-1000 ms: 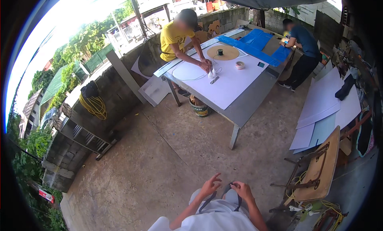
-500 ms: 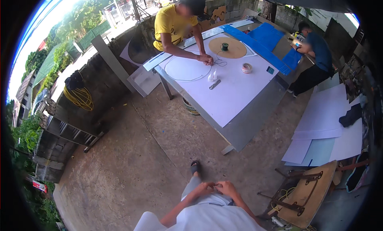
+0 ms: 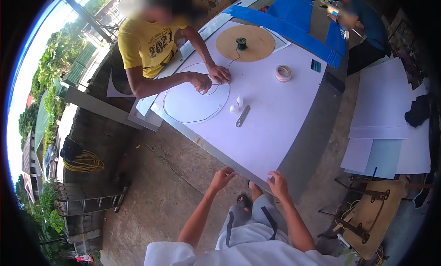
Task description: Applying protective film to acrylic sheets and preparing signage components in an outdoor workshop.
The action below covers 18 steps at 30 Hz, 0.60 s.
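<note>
A large white sheet [image 3: 275,123] lies on a grey tabletop [image 3: 303,160]. My left hand [image 3: 223,178] is just off the near table edge, its fingers loosely bent and apart, with nothing seen in it. Beside the sheet's near corner, my right hand [image 3: 277,184] has its fingertips at or just over the edge; whether they touch it I cannot tell. Farther up the sheet lie a box-cutter knife [image 3: 243,116], a small white crumpled item [image 3: 234,108] and a roll of tape [image 3: 283,73]. A co-worker in a yellow shirt [image 3: 151,43] holds a thin dark wire near a wire loop [image 3: 193,123].
A spool of dark green wire [image 3: 241,44] stands on a round wooden board [image 3: 225,39]. Blue sheets [image 3: 285,32] cover the far side. Another person in dark clothes [image 3: 367,27] works at the far right. White panels [image 3: 381,100] and a folded wooden table [image 3: 376,215] are on the right.
I have come closer to the table. My hands, together at my waist before, are now apart and reach forward to its near corner. The co-worker's hands have shifted along the wire.
</note>
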Available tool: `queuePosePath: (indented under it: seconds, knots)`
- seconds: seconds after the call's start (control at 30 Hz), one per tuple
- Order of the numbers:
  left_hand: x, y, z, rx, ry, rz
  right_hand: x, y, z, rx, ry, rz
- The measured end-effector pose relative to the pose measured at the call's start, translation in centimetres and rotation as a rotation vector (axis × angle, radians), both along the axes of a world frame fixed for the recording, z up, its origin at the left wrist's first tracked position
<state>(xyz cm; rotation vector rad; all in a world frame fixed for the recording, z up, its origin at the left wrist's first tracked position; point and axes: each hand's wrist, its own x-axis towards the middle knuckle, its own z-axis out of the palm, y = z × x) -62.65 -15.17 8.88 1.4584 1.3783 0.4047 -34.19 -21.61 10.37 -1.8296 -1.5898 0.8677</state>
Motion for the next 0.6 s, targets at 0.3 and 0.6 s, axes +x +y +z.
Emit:
queuePosePath:
  seconds: [0.3,0.6]
  knots:
    - [6.0,17.7,-5.8,0.191,0.045,0.557,-3.7,21.7,-10.0,-0.065,-0.63,-0.822]
    - [9.3,26.3,-5.8,0.207,-0.056,0.475,-3.9,22.2,-10.3,-0.209,-0.739,-0.757]
